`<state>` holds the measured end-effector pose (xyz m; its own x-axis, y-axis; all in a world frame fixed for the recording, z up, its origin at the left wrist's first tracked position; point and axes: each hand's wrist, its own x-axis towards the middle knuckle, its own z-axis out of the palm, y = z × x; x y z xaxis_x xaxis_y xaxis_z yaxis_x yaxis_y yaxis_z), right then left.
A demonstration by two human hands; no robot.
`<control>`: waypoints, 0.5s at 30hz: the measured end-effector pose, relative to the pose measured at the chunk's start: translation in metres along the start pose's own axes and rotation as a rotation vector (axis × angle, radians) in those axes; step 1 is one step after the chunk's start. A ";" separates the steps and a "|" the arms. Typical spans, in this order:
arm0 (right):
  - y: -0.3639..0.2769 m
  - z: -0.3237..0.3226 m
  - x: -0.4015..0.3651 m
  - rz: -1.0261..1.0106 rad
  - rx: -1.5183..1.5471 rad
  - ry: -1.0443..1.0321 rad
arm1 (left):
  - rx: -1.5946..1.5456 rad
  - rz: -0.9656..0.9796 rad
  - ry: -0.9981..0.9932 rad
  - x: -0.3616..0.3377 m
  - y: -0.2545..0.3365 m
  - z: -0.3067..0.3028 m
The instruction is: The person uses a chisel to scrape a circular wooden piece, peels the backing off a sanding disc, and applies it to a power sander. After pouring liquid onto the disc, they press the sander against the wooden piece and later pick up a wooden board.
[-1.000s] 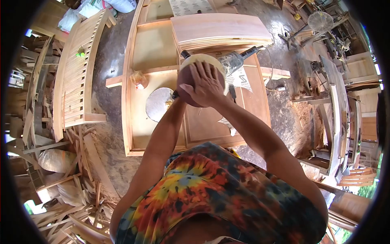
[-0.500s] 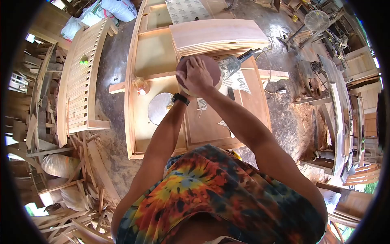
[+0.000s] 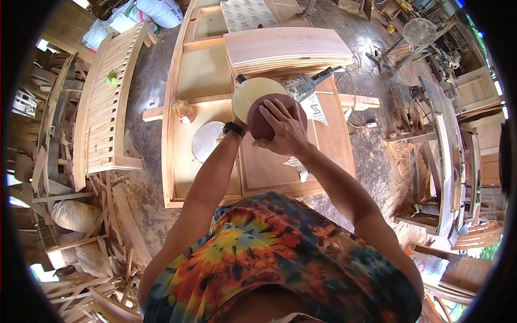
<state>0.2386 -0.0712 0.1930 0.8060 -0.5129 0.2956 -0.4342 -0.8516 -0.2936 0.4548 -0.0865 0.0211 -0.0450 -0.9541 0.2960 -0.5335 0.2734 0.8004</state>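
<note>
A power sander (image 3: 298, 86) is turned with its round pale pad (image 3: 253, 90) facing up, above the wooden panel. My right hand (image 3: 285, 129) has a dark red sanding disc (image 3: 261, 121) in its grasp, fingers stretched over the top and thumb at the lower left edge. The disc overlaps the lower right of the pad, leaving the upper left bare. My left hand (image 3: 243, 126), below a black wristwatch (image 3: 234, 129), reaches under the pad's left edge, and its fingers are hidden there. A round silvery disc (image 3: 209, 141) lies just left of that wrist.
Stacked thin boards (image 3: 288, 46) lie beyond the sander on a wooden frame (image 3: 171, 129). An orange-tinted plastic bag (image 3: 183, 111) sits on the frame's left side. A slatted wooden piece (image 3: 102, 107) stands left; a fan (image 3: 419, 32) is at back right. A cable (image 3: 344, 91) runs right.
My right hand has shifted down and right with the sanding disc, baring much of the pale pad that the disc covered. My left hand stays under the pad.
</note>
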 end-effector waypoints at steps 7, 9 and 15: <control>0.009 0.001 -0.033 0.011 -0.010 0.019 | 0.069 -0.053 -0.052 -0.006 -0.022 0.002; 0.015 -0.012 -0.041 -0.032 -0.012 -0.012 | 0.061 -0.066 -0.032 -0.004 -0.019 0.005; 0.084 -0.061 -0.065 0.404 1.188 -0.089 | 0.013 0.004 0.189 -0.007 -0.018 0.014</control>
<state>0.1250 -0.1163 0.2049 0.7446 -0.6653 -0.0549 -0.0636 0.0112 -0.9979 0.4529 -0.0868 -0.0022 0.1119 -0.9128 0.3927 -0.5448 0.2741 0.7925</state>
